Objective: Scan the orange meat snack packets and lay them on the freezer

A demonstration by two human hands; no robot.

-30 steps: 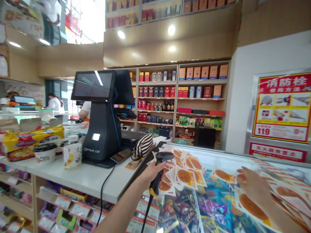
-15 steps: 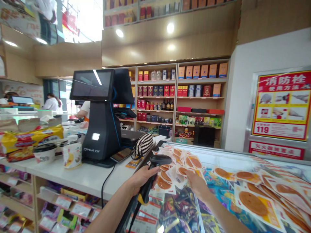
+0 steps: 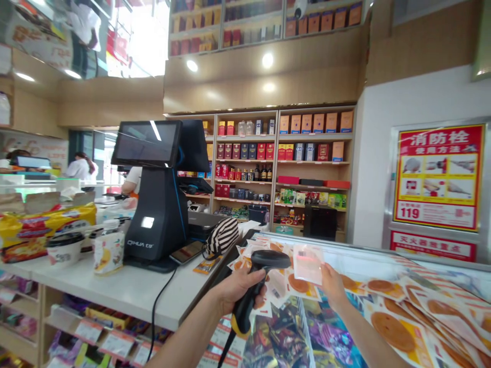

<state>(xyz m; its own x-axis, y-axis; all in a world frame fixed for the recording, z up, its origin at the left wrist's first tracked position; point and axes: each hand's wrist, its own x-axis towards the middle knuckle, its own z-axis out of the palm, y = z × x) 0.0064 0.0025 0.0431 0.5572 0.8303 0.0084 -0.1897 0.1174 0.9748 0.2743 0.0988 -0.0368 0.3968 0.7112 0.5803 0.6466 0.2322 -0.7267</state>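
Note:
My left hand [image 3: 240, 289] is wrapped round the handle of a black barcode scanner [image 3: 249, 301] with yellow trim. Its head points right, toward a flat, pale snack packet [image 3: 308, 263] pinched by its right edge in my right hand [image 3: 333, 283]. A reddish glow from the scanner lies on the packet's upper part, where a label shows. Below and behind both hands, packets with round brown wafers [image 3: 299, 283] lie in a loose pile. Wrapped sweets [image 3: 274, 335] fill the compartment underneath.
A black point-of-sale terminal [image 3: 153, 204] stands on the white counter [image 3: 153, 291], with a striped pouch [image 3: 222, 236] and a phone [image 3: 187, 252] beside it. Lidded cups [image 3: 65, 249] stand at left. More wafer packets [image 3: 395, 327] spread rightward. Behind the counter, a person's white sleeve [image 3: 133, 179] shows.
My right hand has lifted a packet off the pile and holds it upright before the scanner. My left hand has moved the scanner slightly right. The red glow has appeared on the packet.

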